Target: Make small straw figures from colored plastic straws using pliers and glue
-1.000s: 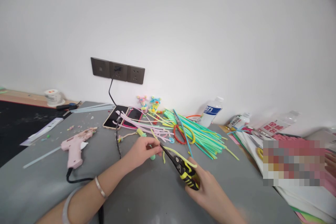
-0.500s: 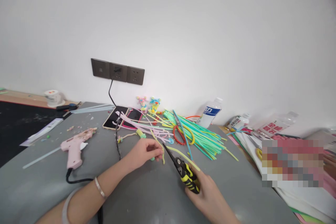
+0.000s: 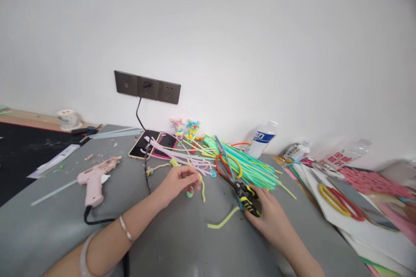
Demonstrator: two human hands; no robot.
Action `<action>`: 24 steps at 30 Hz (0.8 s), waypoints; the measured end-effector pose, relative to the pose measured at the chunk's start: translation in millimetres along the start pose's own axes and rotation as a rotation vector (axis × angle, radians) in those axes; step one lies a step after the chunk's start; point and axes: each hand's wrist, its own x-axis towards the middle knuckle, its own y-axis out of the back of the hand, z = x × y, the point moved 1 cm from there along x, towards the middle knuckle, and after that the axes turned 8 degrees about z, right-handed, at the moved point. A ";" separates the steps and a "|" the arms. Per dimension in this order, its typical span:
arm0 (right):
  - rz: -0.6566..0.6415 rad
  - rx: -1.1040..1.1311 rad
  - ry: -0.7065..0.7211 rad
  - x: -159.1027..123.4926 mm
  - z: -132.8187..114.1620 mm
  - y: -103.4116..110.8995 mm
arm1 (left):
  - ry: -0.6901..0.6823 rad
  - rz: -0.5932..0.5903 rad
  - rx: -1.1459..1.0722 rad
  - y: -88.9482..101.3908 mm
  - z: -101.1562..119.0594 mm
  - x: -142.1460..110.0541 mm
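Note:
My left hand (image 3: 183, 181) is closed in a pinch on a pale yellow pipe cleaner (image 3: 203, 190), whose short end hangs down from the fingertips. A small green piece (image 3: 189, 194) shows just beneath those fingers. On the right, my right hand (image 3: 268, 207) is wrapped round the black and yellow handles of long-nose pliers (image 3: 245, 194). Their dark jaws point up and left toward red-and-yellow-handled scissors (image 3: 240, 166). A separate bent yellow pipe cleaner piece (image 3: 224, 220) lies on the grey table just left of the pliers' handles.
Green and yellow pipe cleaners (image 3: 260, 171) lie in a bundle behind the pliers, with pink ones (image 3: 175, 153) further left. A pink glue gun (image 3: 94, 186) with a black cord rests at left. Two small figures (image 3: 193, 130) and a bottle (image 3: 262, 138) stand by the wall.
My right hand and the pliers have moved right and away from the left hand, lower to the table. The yellow piece by my right hand now lies on the table.

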 end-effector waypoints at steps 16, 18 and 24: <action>-0.041 0.710 0.326 54.7 -115.2 -17.2 | 0.039 0.073 0.047 -1.4 4.4 0.5; -0.061 0.793 0.359 63.0 -120.5 -27.6 | 0.022 0.069 0.070 -0.7 4.8 1.1; -0.090 0.929 0.321 61.7 -111.5 -40.0 | 0.011 0.022 0.174 0.6 0.0 2.0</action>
